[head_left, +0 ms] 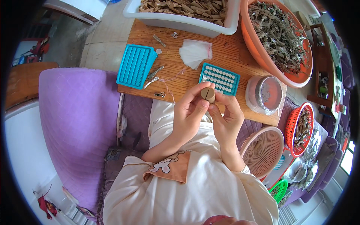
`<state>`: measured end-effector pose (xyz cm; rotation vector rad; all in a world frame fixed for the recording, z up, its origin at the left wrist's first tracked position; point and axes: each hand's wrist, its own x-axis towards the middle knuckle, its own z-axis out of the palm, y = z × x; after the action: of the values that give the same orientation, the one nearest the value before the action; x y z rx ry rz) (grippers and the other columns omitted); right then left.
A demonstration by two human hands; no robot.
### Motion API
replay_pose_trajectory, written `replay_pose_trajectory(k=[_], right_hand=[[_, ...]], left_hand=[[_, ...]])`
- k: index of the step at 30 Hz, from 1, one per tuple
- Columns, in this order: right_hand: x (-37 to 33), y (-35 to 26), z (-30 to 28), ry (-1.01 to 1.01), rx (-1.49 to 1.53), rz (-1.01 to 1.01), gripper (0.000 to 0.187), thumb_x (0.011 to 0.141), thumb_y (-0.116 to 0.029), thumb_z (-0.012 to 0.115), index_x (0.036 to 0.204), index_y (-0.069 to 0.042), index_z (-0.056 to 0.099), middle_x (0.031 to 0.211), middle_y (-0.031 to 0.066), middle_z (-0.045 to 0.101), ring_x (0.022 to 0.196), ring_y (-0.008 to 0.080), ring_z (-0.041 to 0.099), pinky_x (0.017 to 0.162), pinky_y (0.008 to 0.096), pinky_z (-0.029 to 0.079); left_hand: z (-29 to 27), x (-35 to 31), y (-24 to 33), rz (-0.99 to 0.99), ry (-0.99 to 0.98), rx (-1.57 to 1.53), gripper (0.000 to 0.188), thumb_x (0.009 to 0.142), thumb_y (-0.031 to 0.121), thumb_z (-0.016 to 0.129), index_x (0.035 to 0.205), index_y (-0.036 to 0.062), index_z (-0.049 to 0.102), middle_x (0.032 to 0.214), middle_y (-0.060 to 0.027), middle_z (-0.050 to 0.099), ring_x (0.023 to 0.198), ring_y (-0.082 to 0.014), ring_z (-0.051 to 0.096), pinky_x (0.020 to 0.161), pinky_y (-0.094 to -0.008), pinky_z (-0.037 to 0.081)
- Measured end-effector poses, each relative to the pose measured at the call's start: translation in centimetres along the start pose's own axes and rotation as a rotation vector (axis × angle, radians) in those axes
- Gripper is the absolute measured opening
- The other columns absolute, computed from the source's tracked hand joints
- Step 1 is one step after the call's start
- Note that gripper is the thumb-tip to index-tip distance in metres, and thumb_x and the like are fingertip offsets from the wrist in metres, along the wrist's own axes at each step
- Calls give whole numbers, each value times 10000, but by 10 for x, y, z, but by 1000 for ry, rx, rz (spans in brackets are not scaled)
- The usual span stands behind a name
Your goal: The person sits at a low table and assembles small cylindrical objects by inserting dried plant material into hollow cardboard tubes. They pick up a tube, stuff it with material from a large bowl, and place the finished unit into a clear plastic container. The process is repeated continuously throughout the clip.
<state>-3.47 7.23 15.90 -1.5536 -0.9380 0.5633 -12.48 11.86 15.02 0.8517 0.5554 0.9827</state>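
Observation:
Between my fingertips, above my lap at the table's near edge, is a short brown cylinder [208, 95] with a dark slit across its upward end. My left hand [189, 111] pinches it from the left. On its other side my right hand [227, 117] grips it with thumb and fingers. Just beyond my fingers lies a blue tray [237, 83] with rows of small white round pieces, partly hidden by my hands. A bit of shiny clear material shows behind the left fingertips; its kind cannot be made out.
On the wooden table [236, 52] lie stacked blue moulded trays [135, 65], clear plastic bags [195, 52] and twisted foil scraps. A white bin [180, 28] of brown pieces and an orange basin [300, 80] of dark scraps stand beyond. A pink basket [262, 152] sits right.

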Motion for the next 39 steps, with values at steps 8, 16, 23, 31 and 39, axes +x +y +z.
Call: replay_pose_trajectory(k=[8,16,23,31,39], right_hand=[[0,0,-1,-109,-157,-6,294,628,32,661,899,3,550,770,115,568,702,238,560,615,314,450],[-10,-5,-2,-246,-219,-30,192,697,-9,595,879,8,533,657,109,545,508,236,531,453,309,421],[7,0,-26,-413,-165,27,197,701,-48,640,859,22,546,709,119,569,589,221,567,530,292,449],[72,63,-153,-3,-782,216,150,735,-98,565,832,10,602,750,165,613,664,264,603,625,337,462],[88,116,-155,-220,-1187,277,178,705,-154,567,788,2,592,778,193,605,753,341,587,685,419,460]], left_hand=[[7,-5,-4,21,-6,117,423,853,233,516,1163,-33,409,1133,-151,502,1051,-184,485,892,-299,388],[4,-4,-13,117,-118,174,444,853,390,475,1038,-13,445,861,-82,521,899,-195,522,986,-394,291],[5,1,-17,-62,-101,-112,453,840,396,493,1075,20,404,855,-52,475,966,-204,506,945,-376,343],[-31,18,-15,-261,-229,-504,448,863,402,447,1120,39,392,778,-21,421,630,-113,423,577,-240,377],[-16,17,-15,-371,-123,-592,340,881,223,449,1168,66,354,1011,-68,468,1027,-229,467,707,-310,518]])
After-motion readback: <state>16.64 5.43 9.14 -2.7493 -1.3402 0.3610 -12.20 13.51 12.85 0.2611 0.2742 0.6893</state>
